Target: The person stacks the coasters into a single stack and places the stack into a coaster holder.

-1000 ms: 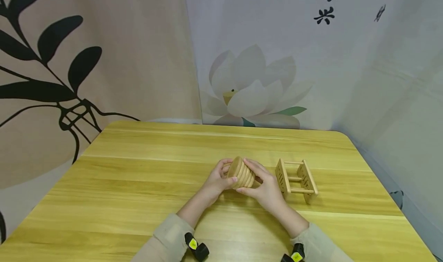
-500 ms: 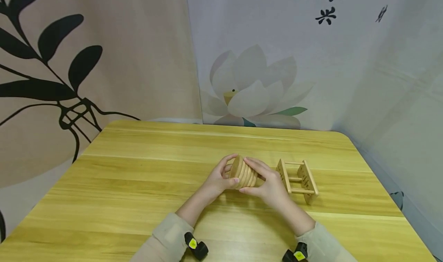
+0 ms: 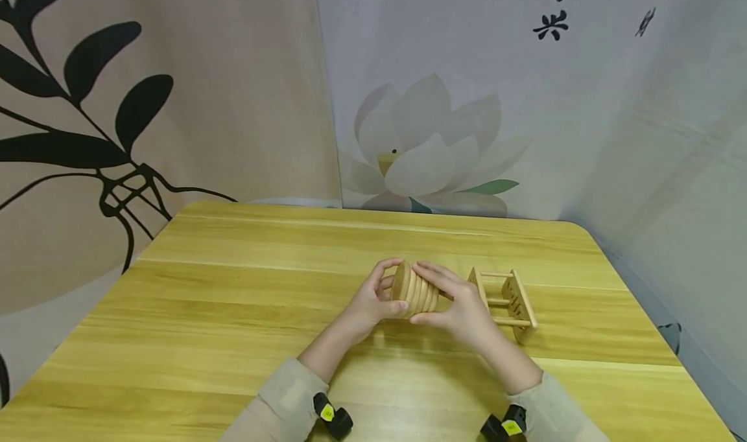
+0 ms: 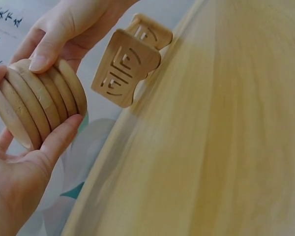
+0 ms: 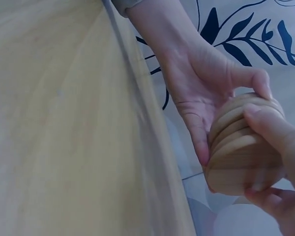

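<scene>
Several round wooden coasters (image 3: pixel 417 291), stacked face to face, are held above the table between both hands. My left hand (image 3: pixel 366 304) grips the stack from the left, its thumb along the near edge and its fingers over the far side. From the right, my right hand (image 3: pixel 467 307) holds the same coasters (image 4: pixel 45 101) with thumb and fingers on their rims. A small wooden rack (image 3: pixel 519 299) stands on the table just right of the right hand, which partly hides it. Cut-out slots show in its side panel (image 4: pixel 125 69) in the left wrist view.
The wooden table (image 3: pixel 204 338) reaches back to a curtain (image 3: pixel 257 105) printed with leaves and a lotus. Each sleeved wrist wears a black camera mount, such as the left mount (image 3: pixel 332 416).
Both hands and the coasters have shifted slightly right and away. The right hand has moved further right, overlapping more of the rack in view. The rack has stayed in place.
</scene>
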Action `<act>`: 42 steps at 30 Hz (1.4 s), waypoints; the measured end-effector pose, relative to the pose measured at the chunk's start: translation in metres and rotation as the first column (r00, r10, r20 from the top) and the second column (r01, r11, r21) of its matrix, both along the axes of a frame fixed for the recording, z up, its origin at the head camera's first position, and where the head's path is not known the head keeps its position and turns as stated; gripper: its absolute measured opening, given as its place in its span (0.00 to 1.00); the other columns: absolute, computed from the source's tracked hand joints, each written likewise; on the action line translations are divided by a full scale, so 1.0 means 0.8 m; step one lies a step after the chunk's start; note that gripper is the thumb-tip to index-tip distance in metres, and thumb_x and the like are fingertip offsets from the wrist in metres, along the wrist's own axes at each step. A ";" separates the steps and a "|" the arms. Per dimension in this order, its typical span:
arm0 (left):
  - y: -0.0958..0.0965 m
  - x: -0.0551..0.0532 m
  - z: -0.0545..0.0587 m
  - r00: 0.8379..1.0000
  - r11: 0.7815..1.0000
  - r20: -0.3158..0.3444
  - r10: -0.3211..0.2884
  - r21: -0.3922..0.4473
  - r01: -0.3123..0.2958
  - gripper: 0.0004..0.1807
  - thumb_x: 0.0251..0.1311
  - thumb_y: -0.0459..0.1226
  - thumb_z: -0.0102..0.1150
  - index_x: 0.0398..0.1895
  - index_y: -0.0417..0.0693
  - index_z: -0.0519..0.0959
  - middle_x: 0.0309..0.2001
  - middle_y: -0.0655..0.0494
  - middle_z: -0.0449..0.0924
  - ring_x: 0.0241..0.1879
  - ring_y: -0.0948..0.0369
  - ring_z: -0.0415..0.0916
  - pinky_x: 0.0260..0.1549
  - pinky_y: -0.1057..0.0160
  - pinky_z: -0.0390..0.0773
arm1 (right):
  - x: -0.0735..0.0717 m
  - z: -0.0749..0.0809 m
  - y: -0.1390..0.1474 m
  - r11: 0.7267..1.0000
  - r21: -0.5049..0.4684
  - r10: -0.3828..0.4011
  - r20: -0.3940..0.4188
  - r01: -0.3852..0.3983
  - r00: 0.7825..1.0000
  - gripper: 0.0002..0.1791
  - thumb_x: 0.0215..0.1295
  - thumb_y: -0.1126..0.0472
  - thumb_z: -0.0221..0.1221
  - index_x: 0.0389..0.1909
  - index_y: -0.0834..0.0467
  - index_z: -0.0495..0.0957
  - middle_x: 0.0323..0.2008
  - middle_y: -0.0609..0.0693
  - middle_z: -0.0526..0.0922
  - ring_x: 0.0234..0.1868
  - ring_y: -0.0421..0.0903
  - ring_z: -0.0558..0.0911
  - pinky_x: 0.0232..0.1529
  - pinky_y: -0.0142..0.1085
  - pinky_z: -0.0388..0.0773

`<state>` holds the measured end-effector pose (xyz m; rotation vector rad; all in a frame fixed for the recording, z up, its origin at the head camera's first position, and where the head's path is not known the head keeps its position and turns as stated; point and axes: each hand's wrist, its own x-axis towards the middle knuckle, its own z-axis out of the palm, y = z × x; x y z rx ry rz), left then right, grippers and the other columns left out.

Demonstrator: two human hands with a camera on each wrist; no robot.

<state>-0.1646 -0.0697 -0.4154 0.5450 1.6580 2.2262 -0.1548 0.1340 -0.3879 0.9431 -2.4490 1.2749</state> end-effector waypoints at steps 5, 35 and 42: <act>0.006 0.001 0.005 1.000 1.000 -0.003 0.002 0.003 -0.002 0.41 0.49 0.27 0.59 0.68 0.48 0.53 0.58 0.39 0.66 0.47 0.50 0.76 0.41 0.59 0.78 | -0.001 0.009 0.005 0.999 0.051 -0.001 -0.018 0.002 1.000 0.45 0.38 0.60 0.77 0.64 0.57 0.73 0.63 0.53 0.71 0.62 0.53 0.70 0.55 0.42 0.71; 0.045 0.005 0.033 0.996 0.996 -0.082 0.032 -0.078 -0.038 0.42 0.50 0.29 0.62 0.67 0.52 0.54 0.58 0.44 0.71 0.48 0.52 0.76 0.41 0.57 0.78 | 0.002 0.053 0.045 0.992 0.126 0.011 -0.017 -0.009 1.000 0.43 0.38 0.59 0.78 0.62 0.50 0.74 0.62 0.49 0.73 0.60 0.52 0.72 0.52 0.44 0.74; 0.060 0.003 0.035 0.997 0.997 -0.061 0.038 -0.063 -0.042 0.43 0.50 0.29 0.63 0.68 0.54 0.54 0.58 0.44 0.70 0.49 0.51 0.76 0.41 0.56 0.79 | -0.001 0.058 0.058 0.995 0.091 0.038 0.012 -0.039 0.999 0.41 0.38 0.62 0.77 0.61 0.52 0.76 0.61 0.53 0.73 0.59 0.55 0.73 0.50 0.45 0.75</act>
